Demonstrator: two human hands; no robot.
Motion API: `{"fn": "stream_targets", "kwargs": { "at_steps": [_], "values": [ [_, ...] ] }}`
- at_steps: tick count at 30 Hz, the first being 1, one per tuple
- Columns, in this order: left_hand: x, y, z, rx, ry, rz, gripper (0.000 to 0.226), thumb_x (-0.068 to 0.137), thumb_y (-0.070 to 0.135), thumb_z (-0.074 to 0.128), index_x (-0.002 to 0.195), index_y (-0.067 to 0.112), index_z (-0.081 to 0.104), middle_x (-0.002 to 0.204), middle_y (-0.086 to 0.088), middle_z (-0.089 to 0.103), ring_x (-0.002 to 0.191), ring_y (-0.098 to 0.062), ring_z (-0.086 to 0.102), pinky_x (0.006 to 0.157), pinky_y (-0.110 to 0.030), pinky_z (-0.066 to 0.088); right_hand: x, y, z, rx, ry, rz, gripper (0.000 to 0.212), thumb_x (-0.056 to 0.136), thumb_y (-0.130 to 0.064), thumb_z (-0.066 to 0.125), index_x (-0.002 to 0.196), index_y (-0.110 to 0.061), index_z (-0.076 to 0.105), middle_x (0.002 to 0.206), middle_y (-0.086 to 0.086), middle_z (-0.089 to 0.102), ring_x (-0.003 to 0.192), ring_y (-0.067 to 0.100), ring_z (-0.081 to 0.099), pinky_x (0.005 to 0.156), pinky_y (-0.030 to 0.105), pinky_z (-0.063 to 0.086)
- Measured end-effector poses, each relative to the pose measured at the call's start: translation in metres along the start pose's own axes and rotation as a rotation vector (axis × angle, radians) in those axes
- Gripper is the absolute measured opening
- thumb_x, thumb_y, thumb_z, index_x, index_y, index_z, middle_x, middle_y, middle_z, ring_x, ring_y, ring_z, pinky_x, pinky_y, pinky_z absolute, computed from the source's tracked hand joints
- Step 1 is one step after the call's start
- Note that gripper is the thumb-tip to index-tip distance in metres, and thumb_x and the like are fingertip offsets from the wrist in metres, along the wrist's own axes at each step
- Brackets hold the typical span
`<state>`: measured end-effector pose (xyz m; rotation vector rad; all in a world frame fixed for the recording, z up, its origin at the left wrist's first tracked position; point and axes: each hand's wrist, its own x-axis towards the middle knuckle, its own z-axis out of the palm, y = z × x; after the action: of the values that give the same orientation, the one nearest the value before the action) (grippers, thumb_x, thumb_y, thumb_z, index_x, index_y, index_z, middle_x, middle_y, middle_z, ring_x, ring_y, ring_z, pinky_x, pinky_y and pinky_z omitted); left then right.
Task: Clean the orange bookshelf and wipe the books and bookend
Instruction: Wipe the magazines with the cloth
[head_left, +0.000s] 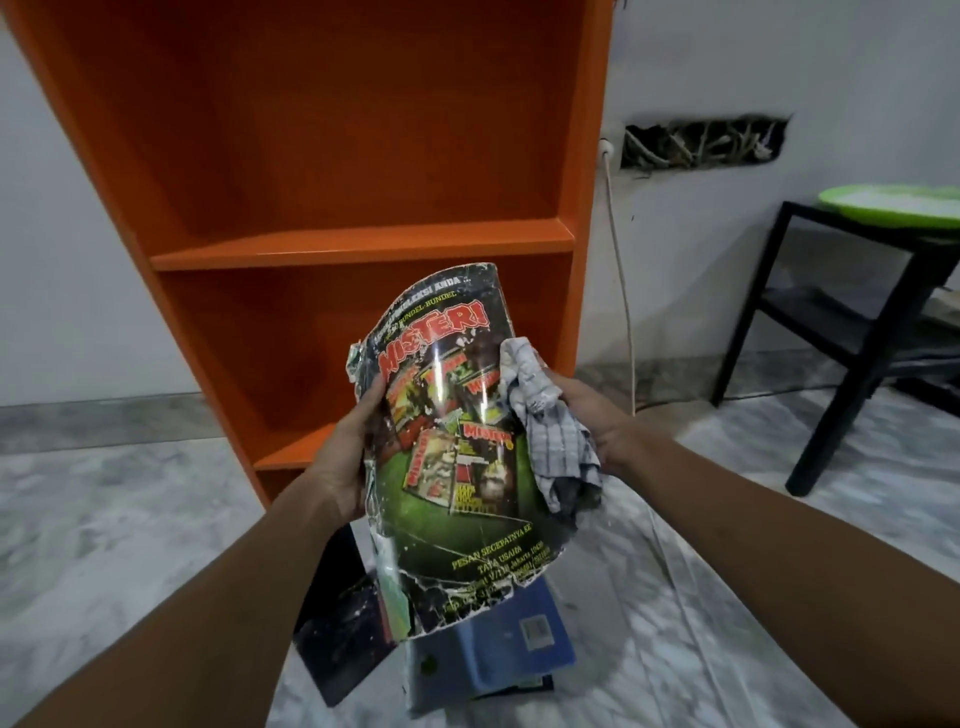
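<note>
"MISTERI", "TATA USAHA" on mag cover (452, 441)

The orange bookshelf (358, 244) runs past the top edge, and the green tray (893, 205) and the black desk (852, 338) under it are cut off at the right. The magazine (457, 457) hides the fingers of the left hand (343, 462) and part of the blue book (493, 649) on the floor; the checked cloth (550, 431) covers much of the right hand (597, 415).

My view: two bare arms
I see the left hand (340, 460) and right hand (592, 415) bare, forearms uncovered to the frame edge.
</note>
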<state>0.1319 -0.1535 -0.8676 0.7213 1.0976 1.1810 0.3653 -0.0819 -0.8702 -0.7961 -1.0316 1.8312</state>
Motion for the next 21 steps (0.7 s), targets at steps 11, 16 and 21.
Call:
{"fn": "stream_targets", "kwargs": {
  "at_steps": [11,16,21],
  "values": [
    [-0.004,0.018,-0.009,0.124,0.06,0.05,0.02,0.098,0.028,0.057,0.117,0.021,0.06,0.106,-0.015,0.073,0.088,-0.031,0.072,0.062,-0.049,0.06,0.006,0.037,0.023,-0.712,0.63,-0.525,0.036,0.102,-0.036,0.049,0.07,-0.022,0.057,0.064,0.002,0.055,0.059,0.018,0.05,0.057,0.036,0.039],
    [-0.001,0.006,-0.017,0.197,0.04,0.057,0.03,0.099,0.024,0.055,0.125,0.011,0.058,0.111,-0.02,0.07,0.095,-0.034,0.066,0.088,-0.056,0.053,-0.021,0.038,0.086,-0.683,0.376,-0.815,0.009,0.103,-0.017,0.051,0.11,-0.022,0.051,0.09,-0.007,0.056,0.07,0.0,0.054,0.056,0.019,0.047],
    [0.006,0.003,-0.017,0.279,0.001,0.1,0.023,0.102,0.013,0.047,0.108,0.009,0.07,0.102,-0.021,0.073,0.089,-0.036,0.066,0.083,-0.048,0.055,0.008,0.071,0.109,-0.904,0.308,-0.904,0.01,0.098,-0.019,0.06,0.105,-0.015,0.064,0.103,-0.008,0.049,0.093,0.003,0.049,0.079,0.01,0.041]
  ]
}}
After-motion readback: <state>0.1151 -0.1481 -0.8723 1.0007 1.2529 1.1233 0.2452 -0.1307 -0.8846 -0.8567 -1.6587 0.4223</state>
